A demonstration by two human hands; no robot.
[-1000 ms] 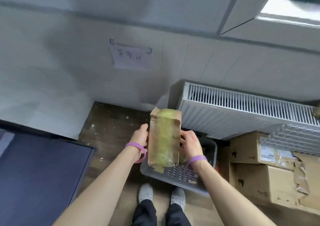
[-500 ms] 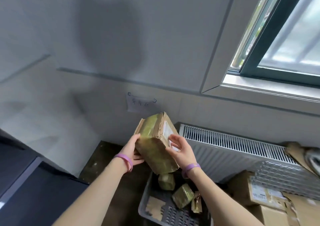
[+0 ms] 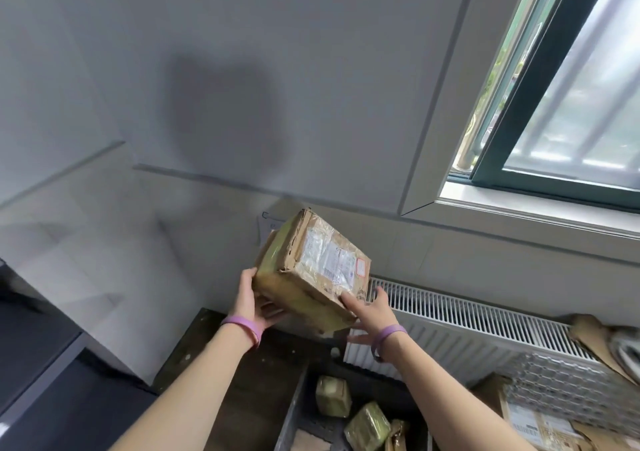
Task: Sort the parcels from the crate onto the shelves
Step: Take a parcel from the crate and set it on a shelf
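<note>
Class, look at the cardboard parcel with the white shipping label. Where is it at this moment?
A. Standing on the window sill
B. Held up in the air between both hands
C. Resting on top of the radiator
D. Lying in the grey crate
B: the parcel is tilted in the air, with the left hand and the right hand on opposite sides, above the crate.

parcel [image 3: 311, 270] above crate [image 3: 289, 419], radiator [image 3: 460, 326] behind

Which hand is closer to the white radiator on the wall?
The right hand. It grips the parcel right in front of the radiator, while the left hand holds the parcel's far side, away from it.
</note>
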